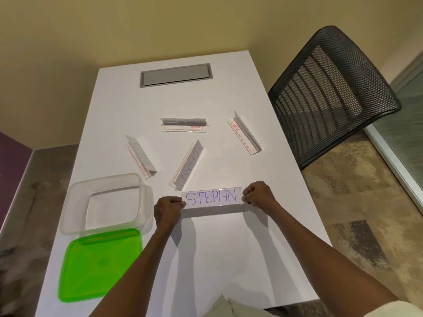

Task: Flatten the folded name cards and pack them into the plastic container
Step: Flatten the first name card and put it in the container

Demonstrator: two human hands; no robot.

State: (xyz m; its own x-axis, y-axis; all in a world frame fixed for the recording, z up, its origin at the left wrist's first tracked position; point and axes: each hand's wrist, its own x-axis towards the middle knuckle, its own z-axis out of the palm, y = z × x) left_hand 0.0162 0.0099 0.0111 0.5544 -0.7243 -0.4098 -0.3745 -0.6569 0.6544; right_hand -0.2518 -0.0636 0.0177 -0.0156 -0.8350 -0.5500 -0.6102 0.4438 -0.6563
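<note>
A name card marked "STEPHN" [211, 197] stands on the white table [206, 259]. My left hand [168, 210] pinches its left end and my right hand [258, 197] pinches its right end. Several other folded name cards lie beyond it: one marked "CHAN" [187, 167], one at the left [141, 156], one at the back middle [184, 125] and one at the right [245, 133]. The clear plastic container [75, 202] sits open at the left, with nothing inside that I can see.
A green lid [100, 264] lies in front of the container near the table's left edge. A grey cable hatch [175, 75] is set into the far end of the table. A black mesh chair [332, 92] stands at the right.
</note>
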